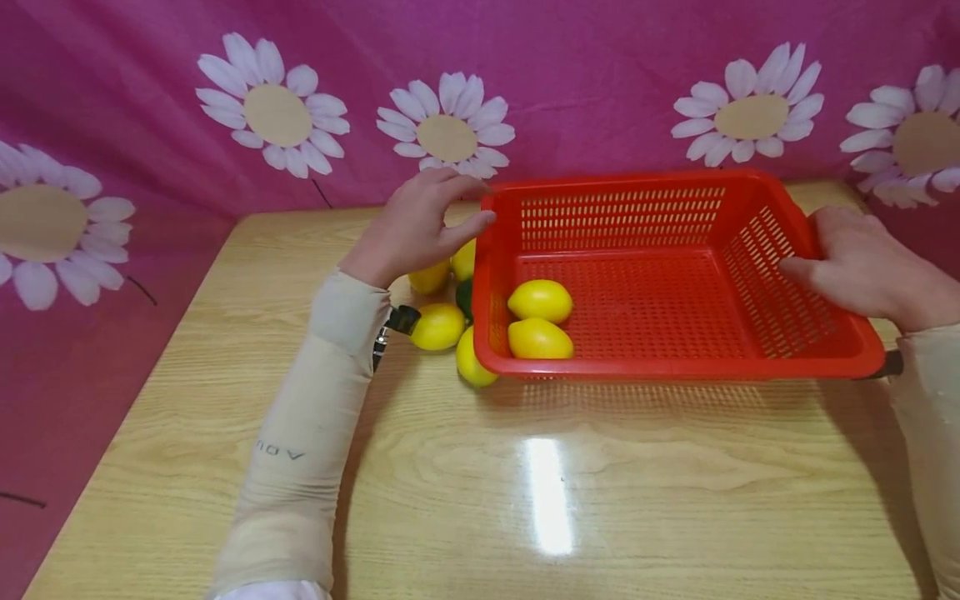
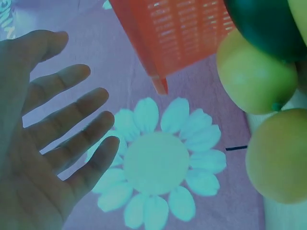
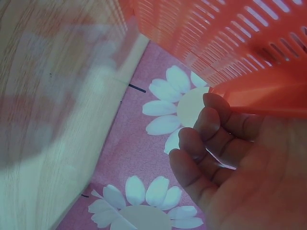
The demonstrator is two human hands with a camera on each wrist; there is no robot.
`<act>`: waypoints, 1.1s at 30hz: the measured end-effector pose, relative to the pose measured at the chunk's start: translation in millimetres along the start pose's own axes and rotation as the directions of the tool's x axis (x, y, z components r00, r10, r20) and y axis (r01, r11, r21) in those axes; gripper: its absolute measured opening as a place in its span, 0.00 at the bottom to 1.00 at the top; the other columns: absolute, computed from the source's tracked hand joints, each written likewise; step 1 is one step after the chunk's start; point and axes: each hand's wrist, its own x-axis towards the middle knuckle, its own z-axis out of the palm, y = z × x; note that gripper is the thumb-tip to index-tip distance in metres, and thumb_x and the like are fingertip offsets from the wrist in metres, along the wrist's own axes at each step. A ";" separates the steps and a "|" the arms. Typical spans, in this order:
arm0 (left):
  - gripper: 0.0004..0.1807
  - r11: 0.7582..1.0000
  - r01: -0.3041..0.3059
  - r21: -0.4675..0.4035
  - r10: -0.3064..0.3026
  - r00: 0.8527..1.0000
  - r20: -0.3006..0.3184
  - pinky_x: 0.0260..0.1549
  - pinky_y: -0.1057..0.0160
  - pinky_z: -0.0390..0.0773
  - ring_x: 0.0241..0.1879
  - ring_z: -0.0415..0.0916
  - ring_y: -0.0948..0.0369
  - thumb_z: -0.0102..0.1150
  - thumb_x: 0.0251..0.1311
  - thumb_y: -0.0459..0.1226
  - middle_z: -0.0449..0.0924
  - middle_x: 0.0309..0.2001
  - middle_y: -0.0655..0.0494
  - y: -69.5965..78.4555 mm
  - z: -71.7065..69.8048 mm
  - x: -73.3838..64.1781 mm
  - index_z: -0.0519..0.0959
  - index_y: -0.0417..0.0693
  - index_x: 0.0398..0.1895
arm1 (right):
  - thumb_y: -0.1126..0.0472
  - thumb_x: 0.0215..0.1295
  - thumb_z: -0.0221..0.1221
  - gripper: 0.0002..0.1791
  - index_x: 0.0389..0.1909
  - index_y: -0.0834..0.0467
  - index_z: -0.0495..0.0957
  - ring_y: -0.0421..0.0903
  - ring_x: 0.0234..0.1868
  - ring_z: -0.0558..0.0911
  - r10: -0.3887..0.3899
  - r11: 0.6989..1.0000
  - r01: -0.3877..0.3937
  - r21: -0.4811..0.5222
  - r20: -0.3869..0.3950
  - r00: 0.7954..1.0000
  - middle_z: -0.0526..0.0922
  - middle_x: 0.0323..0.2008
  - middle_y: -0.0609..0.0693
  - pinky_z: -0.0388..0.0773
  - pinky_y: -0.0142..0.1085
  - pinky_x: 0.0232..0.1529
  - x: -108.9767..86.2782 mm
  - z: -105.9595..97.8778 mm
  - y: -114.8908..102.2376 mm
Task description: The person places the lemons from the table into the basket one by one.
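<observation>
A red plastic basket [image 1: 675,367] with slotted walls holds two lemons; one lemon [image 1: 540,301] lies just behind the other lemon [image 1: 540,339] at its left end. My right hand [image 1: 873,262] grips the basket's right rim, thumb over the top and fingers curled beneath it. At the left rim is my left hand [image 1: 420,221], its fingers loosely spread with nothing held; the left wrist view shows the palm and separated fingers [image 2: 72,127]. Against the basket's left outer side sit several more lemons [image 1: 438,326] and a dark green fruit [image 1: 464,297], partly hidden by the rim.
The wood-grain table [image 1: 450,483] reaches back to a magenta cloth [image 1: 585,83] printed with white daisies. A bright light reflection [image 1: 550,496] shows on the tabletop in front of the basket. A black strap mount [image 1: 403,319] sits under the left wrist beside the lemons.
</observation>
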 end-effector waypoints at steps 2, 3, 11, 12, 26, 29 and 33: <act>0.25 1.000 0.011 -0.013 -0.011 1.000 -0.008 0.71 0.49 0.73 0.67 0.73 0.54 0.58 0.72 0.50 0.80 0.66 0.53 -4.7 0.7 -2.2 0.78 0.51 0.66 | 0.59 0.67 0.60 0.28 0.56 0.75 0.63 0.56 0.33 0.78 -0.003 1.000 0.003 -0.001 0.001 1.000 0.76 0.38 0.69 0.75 0.38 0.27 0.1 0.5 0.3; 0.24 1.000 0.018 -0.016 -0.018 1.000 -0.009 0.72 0.48 0.72 0.68 0.72 0.53 0.58 0.72 0.50 0.80 0.66 0.53 -6.9 1.1 -3.2 0.78 0.51 0.67 | 0.59 0.67 0.60 0.28 0.56 0.75 0.63 0.56 0.33 0.78 -0.002 1.000 0.002 0.000 0.003 1.000 0.76 0.38 0.70 0.75 0.38 0.27 0.1 0.7 0.4; 0.25 0.995 0.087 -0.037 -0.088 0.996 -0.009 0.75 0.46 0.68 0.71 0.69 0.51 0.59 0.72 0.48 0.78 0.68 0.52 -22.1 6.0 -12.7 0.77 0.52 0.68 | 0.59 0.68 0.60 0.29 0.57 0.75 0.62 0.57 0.33 0.78 0.013 1.000 -0.013 0.006 0.004 1.000 0.76 0.40 0.71 0.79 0.41 0.28 -1.0 1.1 -1.2; 0.26 0.994 0.100 -0.041 -0.100 0.995 -0.008 0.75 0.46 0.68 0.71 0.69 0.51 0.59 0.71 0.48 0.77 0.68 0.51 -23.7 6.6 -13.8 0.76 0.51 0.69 | 0.58 0.68 0.60 0.29 0.57 0.75 0.62 0.57 0.33 0.79 0.013 1.000 -0.013 0.006 0.006 1.000 0.76 0.40 0.71 0.79 0.41 0.28 -1.0 1.1 -1.4; 0.28 0.981 0.188 -0.053 -0.185 0.981 0.056 0.74 0.45 0.69 0.71 0.69 0.52 0.59 0.72 0.51 0.75 0.70 0.53 -37.3 9.4 -16.4 0.74 0.53 0.71 | 0.59 0.69 0.58 0.28 0.58 0.76 0.62 0.57 0.33 0.80 0.029 1.000 -0.029 0.011 0.008 1.000 0.77 0.40 0.71 0.79 0.40 0.27 -3.7 -0.3 -4.7; 0.27 0.979 0.199 -0.054 -0.194 0.978 0.083 0.74 0.45 0.69 0.71 0.69 0.52 0.58 0.72 0.50 0.75 0.70 0.53 -39.9 10.4 -16.4 0.73 0.54 0.71 | 0.58 0.69 0.59 0.30 0.59 0.76 0.61 0.56 0.32 0.80 0.032 0.999 -0.032 0.013 0.007 0.999 0.77 0.41 0.72 0.83 0.44 0.28 -4.9 -0.2 -4.7; 0.28 0.971 0.232 -0.052 -0.224 0.966 0.130 0.74 0.44 0.68 0.73 0.67 0.51 0.59 0.72 0.50 0.73 0.72 0.52 -42.3 11.3 -17.5 0.72 0.55 0.72 | 0.59 0.69 0.59 0.31 0.61 0.76 0.60 0.54 0.31 0.81 0.028 0.999 -0.028 0.027 0.018 0.999 0.77 0.43 0.73 0.86 0.49 0.30 -4.9 0.2 -4.4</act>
